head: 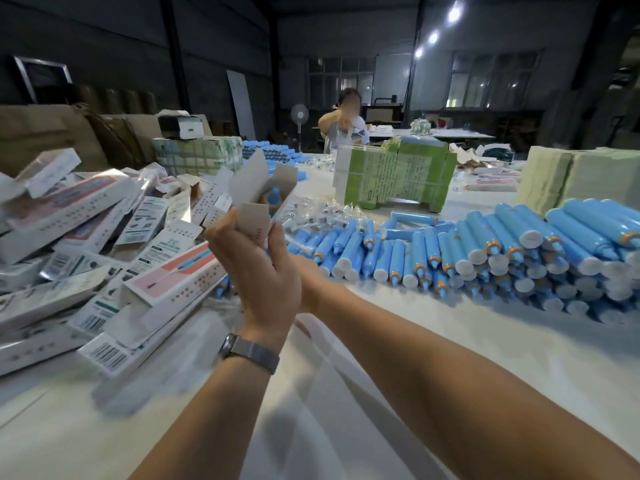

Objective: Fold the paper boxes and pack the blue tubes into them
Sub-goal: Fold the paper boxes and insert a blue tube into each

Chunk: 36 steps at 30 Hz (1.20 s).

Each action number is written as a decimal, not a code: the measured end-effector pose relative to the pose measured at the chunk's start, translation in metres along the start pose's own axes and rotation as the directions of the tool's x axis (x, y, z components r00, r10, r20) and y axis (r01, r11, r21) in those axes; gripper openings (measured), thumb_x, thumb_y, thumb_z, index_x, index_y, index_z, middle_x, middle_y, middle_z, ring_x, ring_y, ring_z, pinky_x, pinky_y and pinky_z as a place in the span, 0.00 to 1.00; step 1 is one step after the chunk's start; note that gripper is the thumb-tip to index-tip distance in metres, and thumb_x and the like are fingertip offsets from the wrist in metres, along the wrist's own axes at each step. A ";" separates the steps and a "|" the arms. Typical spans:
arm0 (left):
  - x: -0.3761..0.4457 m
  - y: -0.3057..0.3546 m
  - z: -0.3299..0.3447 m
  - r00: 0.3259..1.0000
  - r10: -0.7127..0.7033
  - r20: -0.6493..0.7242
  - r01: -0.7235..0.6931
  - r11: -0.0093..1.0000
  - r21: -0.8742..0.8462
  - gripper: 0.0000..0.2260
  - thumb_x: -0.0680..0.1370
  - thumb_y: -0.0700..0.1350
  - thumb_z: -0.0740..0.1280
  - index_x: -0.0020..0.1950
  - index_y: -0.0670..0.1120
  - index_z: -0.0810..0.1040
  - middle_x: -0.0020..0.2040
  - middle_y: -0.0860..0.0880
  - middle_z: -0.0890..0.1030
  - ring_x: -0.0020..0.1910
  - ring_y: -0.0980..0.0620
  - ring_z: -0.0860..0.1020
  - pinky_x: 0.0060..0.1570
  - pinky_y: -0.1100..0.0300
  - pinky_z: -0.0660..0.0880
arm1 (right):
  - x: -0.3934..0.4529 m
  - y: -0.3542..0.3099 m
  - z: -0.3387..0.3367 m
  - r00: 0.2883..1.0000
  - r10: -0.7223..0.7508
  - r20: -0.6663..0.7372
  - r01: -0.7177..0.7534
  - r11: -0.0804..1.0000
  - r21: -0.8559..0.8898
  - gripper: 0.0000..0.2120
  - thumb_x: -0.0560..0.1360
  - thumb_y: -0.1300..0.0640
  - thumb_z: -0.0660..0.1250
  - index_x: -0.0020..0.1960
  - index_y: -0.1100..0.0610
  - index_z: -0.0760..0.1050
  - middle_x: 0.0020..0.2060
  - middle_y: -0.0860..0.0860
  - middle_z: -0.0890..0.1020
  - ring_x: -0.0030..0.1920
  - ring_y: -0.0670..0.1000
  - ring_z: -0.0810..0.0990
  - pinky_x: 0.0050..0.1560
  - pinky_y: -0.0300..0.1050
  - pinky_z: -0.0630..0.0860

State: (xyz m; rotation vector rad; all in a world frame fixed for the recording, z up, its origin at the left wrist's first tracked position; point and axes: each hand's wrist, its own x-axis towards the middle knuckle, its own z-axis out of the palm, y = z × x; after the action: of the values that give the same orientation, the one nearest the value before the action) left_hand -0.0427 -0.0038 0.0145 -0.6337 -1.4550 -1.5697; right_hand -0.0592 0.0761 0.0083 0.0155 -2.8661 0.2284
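Hands: left hand (256, 268), with a grey wristwatch (249, 351) on its wrist, was raised over the table (381, 393), fingers curled around the lower part of a paper box (258, 199).
Right hand: almost wholly hidden behind the left; whether its fingers were curled or straight could not be told.
Box: held upright, top flaps open, a blue tube (275, 199) showing inside the opening.
Loose tubes: a large stack of blue tubes (502, 251) with white caps and orange collars lay on the table to the right.
Packed boxes: a heap of white and pink boxes (86, 244) lay to the left.
Middle: a green bundle of flat cartons (398, 174) stood beyond the hands.
Background: another person (343, 123) sat at the far end.
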 end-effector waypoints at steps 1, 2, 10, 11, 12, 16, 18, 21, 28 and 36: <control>0.000 0.001 0.000 1.000 0.018 -0.001 -0.018 1.000 -0.017 0.15 0.79 0.38 0.66 0.59 0.50 0.63 0.55 0.45 0.65 0.56 0.46 0.68 0.61 0.56 0.69 | -0.003 0.002 -0.005 1.000 0.001 -0.028 0.000 1.000 0.008 0.13 0.78 0.54 0.63 0.61 0.55 0.75 0.55 0.56 0.82 0.55 0.61 0.79 0.47 0.52 0.76; 0.000 0.003 0.000 0.999 0.033 0.005 -0.033 0.999 -0.037 0.14 0.79 0.37 0.65 0.57 0.51 0.63 0.55 0.45 0.65 0.55 0.46 0.68 0.60 0.55 0.69 | -0.009 0.007 -0.011 0.997 0.008 -0.080 -0.007 1.000 0.012 0.13 0.78 0.54 0.62 0.62 0.53 0.74 0.54 0.56 0.82 0.54 0.61 0.79 0.44 0.51 0.73; -0.034 0.012 0.014 0.952 0.101 0.289 -0.056 0.985 -0.160 0.11 0.79 0.38 0.64 0.55 0.50 0.64 0.49 0.43 0.69 0.50 0.42 0.71 0.58 0.52 0.70 | -0.107 0.061 -0.099 0.770 0.282 -0.572 0.089 0.840 0.535 0.28 0.73 0.69 0.65 0.66 0.46 0.66 0.36 0.51 0.78 0.32 0.51 0.81 0.31 0.47 0.77; -0.037 0.017 0.017 0.952 0.081 0.295 -0.029 0.984 -0.176 0.16 0.79 0.37 0.64 0.52 0.56 0.61 0.49 0.48 0.68 0.50 0.47 0.70 0.57 0.60 0.68 | -0.120 0.062 -0.111 0.726 0.319 -0.610 0.193 0.757 0.625 0.26 0.73 0.70 0.65 0.64 0.47 0.67 0.38 0.52 0.78 0.32 0.51 0.82 0.29 0.43 0.76; -0.041 0.021 0.019 0.951 0.067 0.301 -0.011 0.983 -0.183 0.20 0.78 0.36 0.64 0.51 0.60 0.59 0.48 0.53 0.67 0.48 0.52 0.68 0.56 0.66 0.66 | -0.132 0.060 -0.121 0.676 0.340 -0.653 0.292 0.690 0.662 0.24 0.74 0.70 0.66 0.62 0.47 0.67 0.39 0.53 0.79 0.32 0.52 0.82 0.29 0.41 0.76; -0.059 0.033 0.028 0.921 -0.017 0.390 0.093 0.980 -0.177 0.20 0.79 0.39 0.65 0.48 0.60 0.56 0.46 0.57 0.67 0.45 0.62 0.68 0.49 0.73 0.65 | -0.161 0.045 -0.139 0.599 0.183 -0.780 0.539 0.628 0.562 0.25 0.73 0.73 0.66 0.60 0.49 0.64 0.39 0.54 0.80 0.32 0.52 0.82 0.29 0.41 0.76; -0.068 0.043 0.034 0.899 -0.044 0.437 0.131 0.977 -0.170 0.17 0.79 0.41 0.64 0.48 0.59 0.57 0.46 0.51 0.69 0.44 0.57 0.68 0.48 0.72 0.65 | -0.163 0.043 -0.139 0.589 0.069 -0.805 0.531 0.718 0.451 0.25 0.73 0.71 0.69 0.59 0.49 0.63 0.39 0.55 0.80 0.34 0.50 0.82 0.31 0.45 0.78; -0.079 0.058 0.045 0.844 -0.083 0.530 0.214 0.958 -0.191 0.15 0.80 0.40 0.65 0.51 0.55 0.60 0.50 0.43 0.73 0.47 0.46 0.71 0.47 0.60 0.68 | -0.164 0.053 -0.134 0.609 -0.006 -0.793 0.323 0.915 0.241 0.18 0.74 0.62 0.72 0.55 0.47 0.66 0.38 0.47 0.80 0.37 0.48 0.82 0.32 0.48 0.78; -0.086 0.056 0.048 0.830 -0.009 0.558 0.170 0.956 -0.238 0.11 0.78 0.44 0.63 0.54 0.51 0.61 0.51 0.44 0.74 0.47 0.44 0.73 0.46 0.56 0.71 | -0.167 0.085 -0.124 0.573 -0.286 -0.768 0.139 0.957 -0.253 0.07 0.75 0.57 0.73 0.49 0.59 0.79 0.46 0.53 0.79 0.45 0.55 0.75 0.36 0.52 0.74; -0.076 0.059 0.039 0.739 -0.043 0.673 0.354 0.874 -0.333 0.14 0.79 0.44 0.63 0.61 0.56 0.65 0.53 0.59 0.76 0.52 0.60 0.77 0.52 0.67 0.74 | -0.172 0.085 -0.120 0.787 -0.132 -0.603 0.256 0.959 0.124 0.12 0.77 0.56 0.66 0.60 0.49 0.76 0.55 0.48 0.77 0.51 0.46 0.77 0.46 0.41 0.76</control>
State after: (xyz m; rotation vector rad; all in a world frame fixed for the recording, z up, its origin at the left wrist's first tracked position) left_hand 0.0371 0.0573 -0.0109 -1.4551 -1.7059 -1.9994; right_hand 0.1351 0.1776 0.0645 0.2386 -2.1850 0.3999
